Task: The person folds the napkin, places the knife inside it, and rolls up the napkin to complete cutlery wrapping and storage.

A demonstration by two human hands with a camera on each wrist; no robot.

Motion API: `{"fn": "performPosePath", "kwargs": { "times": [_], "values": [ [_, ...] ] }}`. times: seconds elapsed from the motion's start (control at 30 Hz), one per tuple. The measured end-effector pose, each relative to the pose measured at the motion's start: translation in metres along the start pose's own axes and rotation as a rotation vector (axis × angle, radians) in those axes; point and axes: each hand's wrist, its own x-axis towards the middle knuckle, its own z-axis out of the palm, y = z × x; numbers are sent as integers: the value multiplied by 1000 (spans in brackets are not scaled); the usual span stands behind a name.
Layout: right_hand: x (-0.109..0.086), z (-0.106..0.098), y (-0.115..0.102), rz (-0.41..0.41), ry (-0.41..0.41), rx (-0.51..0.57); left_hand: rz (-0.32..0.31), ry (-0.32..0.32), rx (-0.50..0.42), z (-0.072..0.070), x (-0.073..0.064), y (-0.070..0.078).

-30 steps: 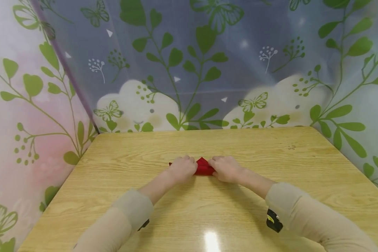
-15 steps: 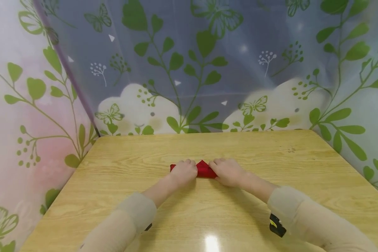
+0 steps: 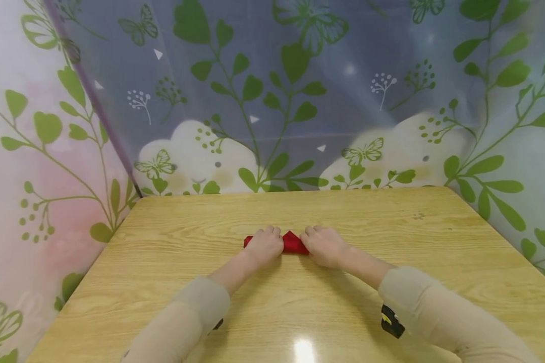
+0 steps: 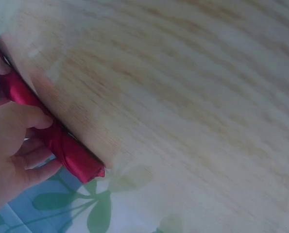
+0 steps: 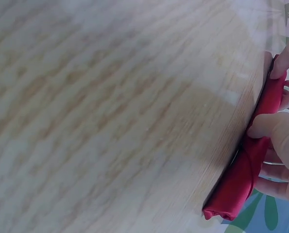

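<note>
A shiny red cloth [image 3: 293, 244], rolled into a narrow tube, lies crosswise on the table, with a small pointed corner sticking up at its far side. Toward its left end, my left hand [image 3: 265, 245] grips it, and a bit of red shows beyond the fingers. My right hand [image 3: 325, 246] holds the other side. In the left wrist view the thumb presses on top of the roll [image 4: 81, 162] while the fingers lie along its far side. The right wrist view has the right thumb on the roll [image 5: 231, 189] too, its end showing bunched folds.
The wooden table [image 3: 272, 302] has a rounded far edge. Behind it hangs a patterned curtain [image 3: 236, 101] with leaves and clouds, with more printed fabric at both sides. A black device [image 3: 392, 321] sits under the right sleeve.
Both hands stay on the cloth in nearly the same place. The cloth's left end shows fuller than a second ago, and the exposed middle has shifted shape slightly.
</note>
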Motion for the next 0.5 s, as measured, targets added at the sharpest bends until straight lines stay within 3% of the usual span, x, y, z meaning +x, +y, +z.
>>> {"fn": "performPosePath", "kwargs": {
  "times": [0.1,0.33,0.5],
  "values": [
    [2,0,0,10,-24,23,0,-25,-34,0,1,0],
    [8,0,6,32,-103,152,-11,-106,-227,-4,1,-7],
    [11,-4,11,48,-175,247,-10,-150,-296,-7,4,-13]
  ]
}}
